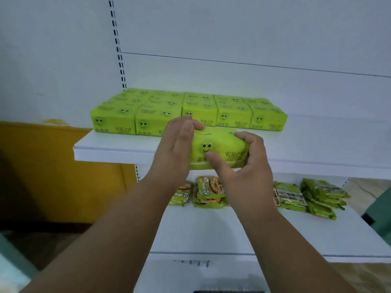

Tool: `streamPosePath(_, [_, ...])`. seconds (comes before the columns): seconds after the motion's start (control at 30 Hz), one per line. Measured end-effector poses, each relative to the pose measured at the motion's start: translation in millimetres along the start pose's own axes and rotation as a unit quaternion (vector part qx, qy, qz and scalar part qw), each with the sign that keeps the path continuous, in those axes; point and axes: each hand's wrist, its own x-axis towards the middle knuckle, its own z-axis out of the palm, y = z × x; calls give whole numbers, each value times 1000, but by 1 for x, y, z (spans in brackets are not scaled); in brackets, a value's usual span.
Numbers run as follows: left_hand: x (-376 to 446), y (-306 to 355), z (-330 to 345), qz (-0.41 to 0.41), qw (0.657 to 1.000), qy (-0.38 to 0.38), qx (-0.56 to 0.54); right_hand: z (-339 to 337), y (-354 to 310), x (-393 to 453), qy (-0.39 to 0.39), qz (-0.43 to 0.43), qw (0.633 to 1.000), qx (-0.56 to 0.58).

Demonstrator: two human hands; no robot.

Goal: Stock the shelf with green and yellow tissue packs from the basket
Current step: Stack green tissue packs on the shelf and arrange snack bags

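A green and yellow tissue pack (220, 145) with a smiley face is held at the front edge of the white upper shelf (118, 145). My right hand (245, 166) grips its right end, thumb across the front and fingers curled over the top. Against the pack's left end lies my left hand (176, 149), its fingers straight and the fingertips reaching the far side. Behind it, several matching tissue packs (188, 112) stand in rows on the shelf. The basket is out of sight.
The lower shelf (211, 233) carries green snack packets (208, 192) and a further pile of green packets (317, 197) to the right. A slotted upright (117, 45) runs up the white back panel. An orange wall (48, 170) is at the left.
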Motion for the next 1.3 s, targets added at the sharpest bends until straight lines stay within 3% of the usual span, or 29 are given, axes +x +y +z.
streamPosePath(0.17, [25,-26,-7,61,986,21,156,24,21,37,4,-32,997,-66])
streamPosePath(0.37, [73,-49,-47,127,915,-53,380,57,36,73,22,-71,985,-154])
streamPosePath(0.53, [124,-59,-63,62,874,-228,425,73,30,89,-71,-180,953,-232])
streamPosePath(0.77, [126,-73,-58,112,827,-230,500,98,27,110,-67,-174,944,-273])
streamPosePath(1.1, [122,-78,-60,133,836,-220,485,102,23,121,-101,-122,967,-198])
streamPosePath(1.3, [116,-69,-56,165,860,-166,454,107,16,106,-4,-174,959,-222])
